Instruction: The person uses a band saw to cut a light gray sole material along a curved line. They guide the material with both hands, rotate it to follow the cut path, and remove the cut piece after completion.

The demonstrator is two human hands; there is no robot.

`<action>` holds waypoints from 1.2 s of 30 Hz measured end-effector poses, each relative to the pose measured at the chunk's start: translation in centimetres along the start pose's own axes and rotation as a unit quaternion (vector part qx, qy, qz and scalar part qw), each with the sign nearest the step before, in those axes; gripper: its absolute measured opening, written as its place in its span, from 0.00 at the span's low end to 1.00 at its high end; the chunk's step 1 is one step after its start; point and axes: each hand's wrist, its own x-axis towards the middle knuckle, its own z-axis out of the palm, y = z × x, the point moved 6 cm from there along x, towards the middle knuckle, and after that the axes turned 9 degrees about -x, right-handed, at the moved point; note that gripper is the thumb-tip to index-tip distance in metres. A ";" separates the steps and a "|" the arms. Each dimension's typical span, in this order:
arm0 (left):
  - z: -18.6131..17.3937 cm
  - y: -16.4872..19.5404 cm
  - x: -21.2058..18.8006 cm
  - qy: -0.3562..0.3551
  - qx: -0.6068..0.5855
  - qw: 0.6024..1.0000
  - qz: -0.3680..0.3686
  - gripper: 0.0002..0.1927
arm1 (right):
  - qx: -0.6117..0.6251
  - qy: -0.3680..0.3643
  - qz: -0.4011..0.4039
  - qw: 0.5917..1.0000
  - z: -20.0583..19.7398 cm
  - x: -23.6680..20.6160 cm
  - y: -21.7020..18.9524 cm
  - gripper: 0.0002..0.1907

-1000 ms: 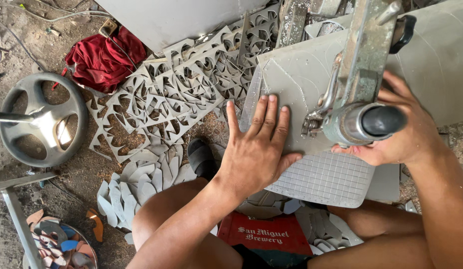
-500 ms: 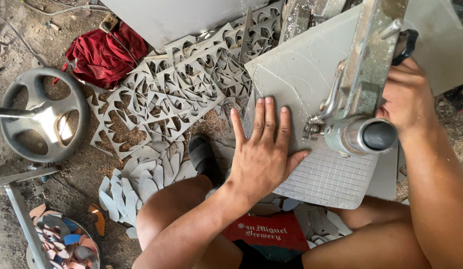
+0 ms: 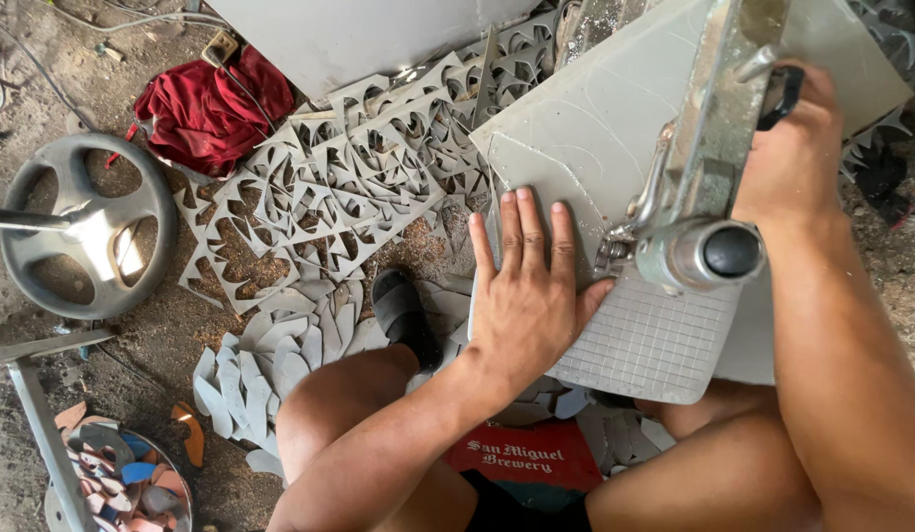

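Two hands work close: left hand (image 3: pixel 524 296) lies flat, fingers released, on the sheet (image 3: pixel 576 148); right hand (image 3: pixel 792 158) grips the saw (image 3: pixel 699 251) at 3 o'clock. A slip could catch those fingertips.

Daylight is falling on a bare dirt floor (image 3: pixel 44 69) strewn with sawdust. A red cloth (image 3: pixel 206 103) is lying crumpled near a grey steering wheel (image 3: pixel 78 227). Cut-out grey panels (image 3: pixel 349 187) are spreading across the ground, and leaf-shaped offcuts (image 3: pixel 270 355) are piling beside them.
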 end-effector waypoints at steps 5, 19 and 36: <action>-1.3 0.1 -0.1 -0.044 0.011 0.999 0.027 0.45 | -0.188 -0.030 0.125 0.974 -1.5 -1.0 0.0 0.18; -2.8 -4.0 2.5 -0.075 -0.041 0.986 0.142 0.27 | -0.032 -0.186 0.234 0.954 -3.6 -5.6 -6.1 0.25; -2.7 -4.0 2.7 -0.015 -0.022 0.990 0.137 0.26 | -0.080 -0.214 0.165 0.960 -1.5 -4.9 -3.1 0.15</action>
